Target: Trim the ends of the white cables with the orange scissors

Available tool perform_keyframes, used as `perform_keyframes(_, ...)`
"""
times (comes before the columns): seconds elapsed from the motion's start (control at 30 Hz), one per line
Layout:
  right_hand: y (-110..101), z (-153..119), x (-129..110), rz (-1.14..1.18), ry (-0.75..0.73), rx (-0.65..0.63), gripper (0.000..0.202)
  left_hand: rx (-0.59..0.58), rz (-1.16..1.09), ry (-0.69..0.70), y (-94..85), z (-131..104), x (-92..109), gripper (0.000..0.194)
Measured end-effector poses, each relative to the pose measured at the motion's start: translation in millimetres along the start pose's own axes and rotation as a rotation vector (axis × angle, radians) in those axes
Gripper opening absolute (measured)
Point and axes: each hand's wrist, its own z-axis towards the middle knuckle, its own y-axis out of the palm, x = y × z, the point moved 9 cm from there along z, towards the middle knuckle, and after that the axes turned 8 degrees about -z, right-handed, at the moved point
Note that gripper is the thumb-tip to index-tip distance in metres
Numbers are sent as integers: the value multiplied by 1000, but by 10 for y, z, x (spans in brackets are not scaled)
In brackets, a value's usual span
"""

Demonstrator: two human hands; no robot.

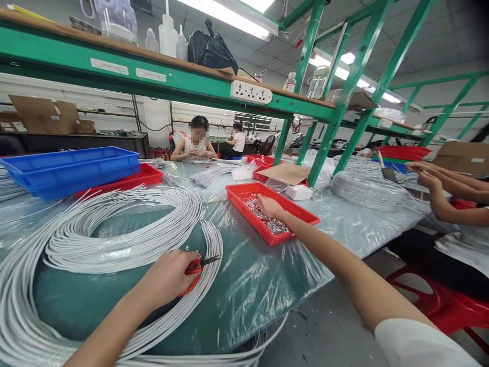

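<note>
My left hand (173, 278) is closed around red-handled pliers (195, 275), their narrow dark jaws pointing right over a bundle of white cables. The coiled white cables (126, 260) lie on the table under and beside my left forearm. Farther forward, my right hand (270, 206) reaches down into a shallow red tray (296, 218). Many small silvery metal parts (277, 225) cover the tray's floor. The fingers of my right hand are bent together among those parts, and whatever is between their tips is too small to make out.
Blue trays (72, 168) stand at the left on a red tray (151, 175). A green shelf frame (191, 81) with a power strip (251, 93) crosses above the table. Another cable coil (369, 191) lies at the right, near a co-worker's arms (454, 191). Another person (196, 140) sits opposite.
</note>
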Motion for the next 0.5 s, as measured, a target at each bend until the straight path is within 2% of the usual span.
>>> perform_keyframes(0.27,-425,-99,139,115,88,222,32,42,11,18,-67,15,-36,15)
perform_keyframes(0.4,-653,-169,-90,163,20,280,40,58,30,8,-135,7,-50,13)
perform_keyframes(0.5,-849,-360,-344,182,-72,313,41,59,47,-7,-158,5,-71,12)
